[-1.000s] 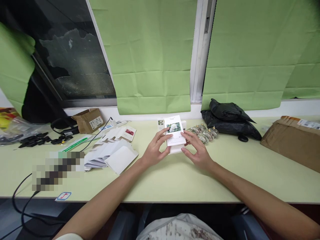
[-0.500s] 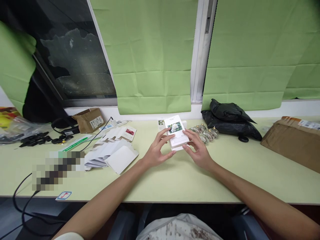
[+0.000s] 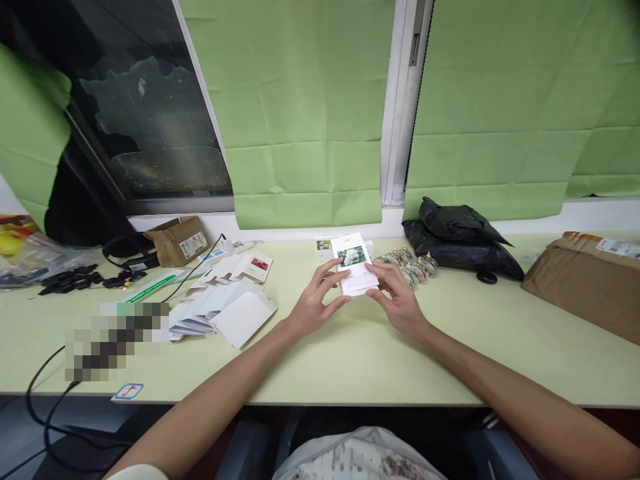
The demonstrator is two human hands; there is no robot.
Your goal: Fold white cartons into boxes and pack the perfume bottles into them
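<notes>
Between both hands is a small white cardboard box (image 3: 356, 282) with a white-flower picture and printed text on its upper face. My left hand (image 3: 316, 300) grips its left side, two fingers lying over the printed face and the thumb by the lower edge. On the opposite side, my right hand (image 3: 397, 297) has its fingers and thumb closed on the right edge. Just behind the right hand lie several clear, round bottles (image 3: 420, 268) with gold tips. A card with a flower picture (image 3: 323, 248) is partly behind the box.
To the left lies a heap of flattened white boxes (image 3: 245, 312). Farther left are an open brown carton (image 3: 177, 241) and black cables. Black plastic bags (image 3: 460, 243) and a large brown parcel (image 3: 585, 287) occupy the right side. The table's front edge (image 3: 360, 404) runs close to my body.
The white box has tipped slightly and its lower end has shifted up a little, so less of its underside edge shows. Both hands keep nearly the same hold.
</notes>
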